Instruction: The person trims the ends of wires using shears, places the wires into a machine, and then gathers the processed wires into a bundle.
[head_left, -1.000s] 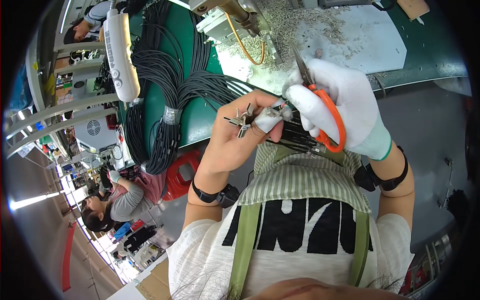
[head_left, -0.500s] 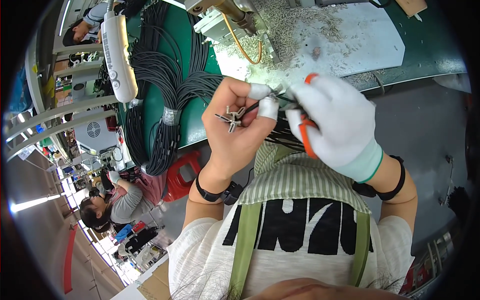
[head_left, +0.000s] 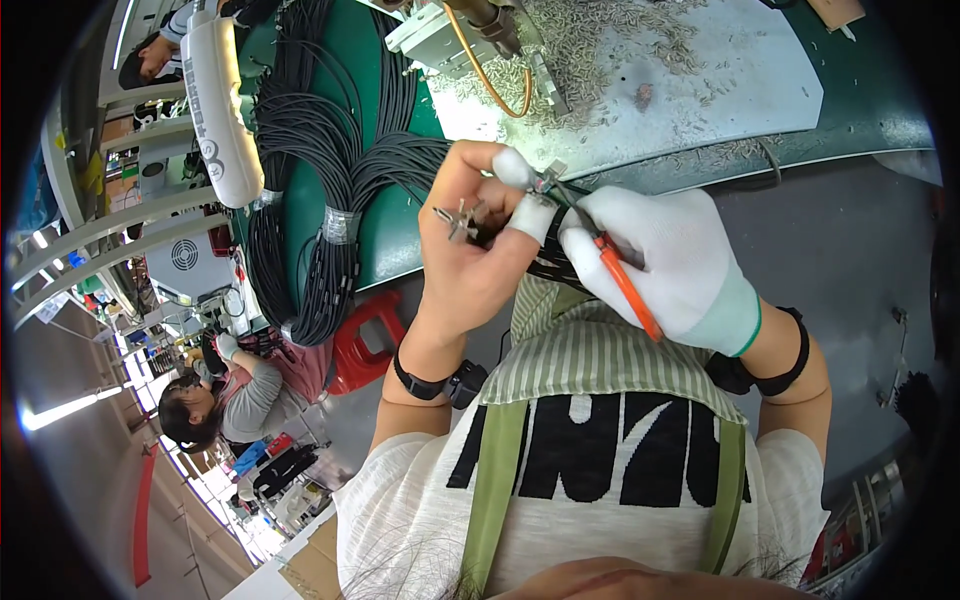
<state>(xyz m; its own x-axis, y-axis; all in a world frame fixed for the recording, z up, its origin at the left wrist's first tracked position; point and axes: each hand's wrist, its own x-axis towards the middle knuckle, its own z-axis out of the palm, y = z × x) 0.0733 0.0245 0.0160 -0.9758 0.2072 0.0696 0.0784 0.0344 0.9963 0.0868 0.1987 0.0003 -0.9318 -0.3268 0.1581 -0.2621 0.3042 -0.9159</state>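
Your left hand (head_left: 468, 262), bare except for matte white covers (head_left: 531, 217) on thumb and forefinger, pinches a small, shiny metal connector (head_left: 556, 170) at those tips; angular metal pieces (head_left: 460, 219) splay out beside the curled fingers. Your right hand (head_left: 672, 258), in a soft white glove with a mint cuff (head_left: 736, 318), grips pliers (head_left: 629, 289) by smooth orange handles, their slim metal end at the connector. Rubbery black cables (head_left: 325, 285) lie bundled on the green table (head_left: 393, 250), near a pale board (head_left: 765, 90) strewn with tiny metal bits (head_left: 575, 75).
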